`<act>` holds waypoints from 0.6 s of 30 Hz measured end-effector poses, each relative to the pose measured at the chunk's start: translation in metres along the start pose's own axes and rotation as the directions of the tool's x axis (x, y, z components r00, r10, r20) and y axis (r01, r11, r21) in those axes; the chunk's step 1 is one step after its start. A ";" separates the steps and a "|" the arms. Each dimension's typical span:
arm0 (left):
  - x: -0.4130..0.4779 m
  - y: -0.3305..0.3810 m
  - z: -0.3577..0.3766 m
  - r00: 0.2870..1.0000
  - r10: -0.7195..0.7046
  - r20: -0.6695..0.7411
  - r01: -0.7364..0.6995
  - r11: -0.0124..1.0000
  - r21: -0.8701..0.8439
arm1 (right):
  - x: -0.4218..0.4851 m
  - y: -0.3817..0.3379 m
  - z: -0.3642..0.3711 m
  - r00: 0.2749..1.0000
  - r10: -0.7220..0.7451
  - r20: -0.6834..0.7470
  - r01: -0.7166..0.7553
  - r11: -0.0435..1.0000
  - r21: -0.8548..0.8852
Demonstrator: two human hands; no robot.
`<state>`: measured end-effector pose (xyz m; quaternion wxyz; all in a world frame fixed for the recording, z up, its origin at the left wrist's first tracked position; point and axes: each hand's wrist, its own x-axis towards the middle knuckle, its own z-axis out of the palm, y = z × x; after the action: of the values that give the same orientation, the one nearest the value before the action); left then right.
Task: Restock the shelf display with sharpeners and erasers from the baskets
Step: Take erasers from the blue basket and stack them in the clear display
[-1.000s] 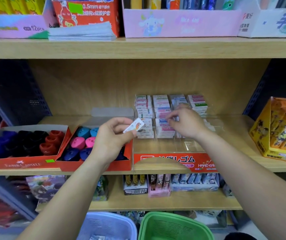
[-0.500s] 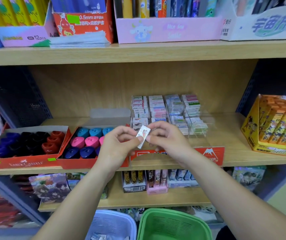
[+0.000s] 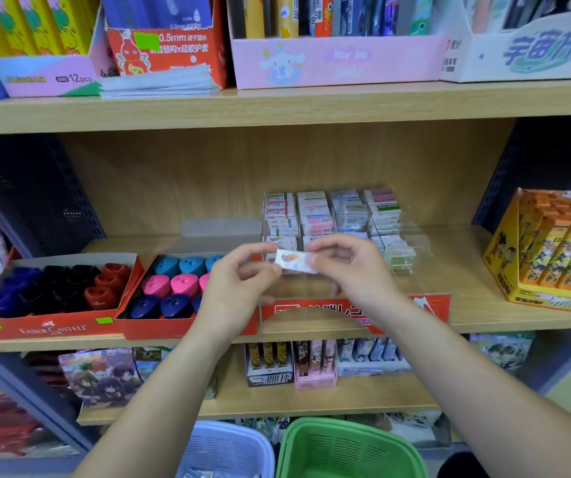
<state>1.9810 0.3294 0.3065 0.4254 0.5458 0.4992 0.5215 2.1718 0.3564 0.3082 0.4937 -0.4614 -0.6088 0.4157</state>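
Left hand (image 3: 239,288) and right hand (image 3: 353,270) both pinch eraser (image 3: 294,262) ends, fingers curled, held before clear eraser rack (image 3: 398,257) on shelf (image 3: 484,315)

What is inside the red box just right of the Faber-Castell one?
Rows of sharpeners: teal at the back, pink in the middle, dark blue in front. The left hand, pinching an eraser, covers the box's right part, so what lies there cannot be seen.

left hand (image 3: 237,291): bare | right hand (image 3: 358,276): bare | 2 forearms (image 3: 159,391): bare along all visible length
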 end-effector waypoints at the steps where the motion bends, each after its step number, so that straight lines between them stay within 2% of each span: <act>1: 0.005 -0.004 -0.004 0.998 0.052 -0.037 -0.047 0.993 0.110 | 0.010 -0.002 -0.003 0.998 -0.026 -0.056 0.023 0.998 -0.050; 4: 0.018 -0.015 -0.012 0.978 0.194 -0.074 -0.131 0.852 0.507 | 0.047 0.000 -0.006 0.992 -0.083 -0.093 0.063 0.979 -0.194; 6: 0.022 -0.020 -0.013 0.975 0.208 -0.071 -0.122 0.781 0.612 | 0.069 0.010 0.001 0.993 -0.095 -0.076 0.068 0.951 -0.301; 9: 0.025 -0.026 -0.014 0.982 0.177 -0.062 -0.103 0.785 0.611 | 0.093 0.022 0.014 0.995 -0.097 0.016 0.095 0.904 -0.417; 14: 0.028 -0.034 -0.022 0.983 0.174 -0.052 -0.114 0.811 0.574 | 0.103 0.021 0.021 0.970 -0.023 0.244 0.195 0.672 -0.714; 16: 0.027 -0.034 -0.023 0.985 0.170 -0.029 -0.123 0.811 0.573 | 0.101 0.018 0.021 0.963 -0.008 0.268 0.221 0.589 -0.777; 18: 0.024 -0.032 -0.025 0.988 0.157 0.009 -0.134 0.808 0.574 | 0.097 0.018 0.022 0.974 -0.026 0.223 0.193 0.606 -0.772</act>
<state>1.9515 0.3560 0.2813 0.1910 0.6747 0.5977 0.3888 2.1442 0.4537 0.3083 0.2049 -0.5513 -0.8004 0.1162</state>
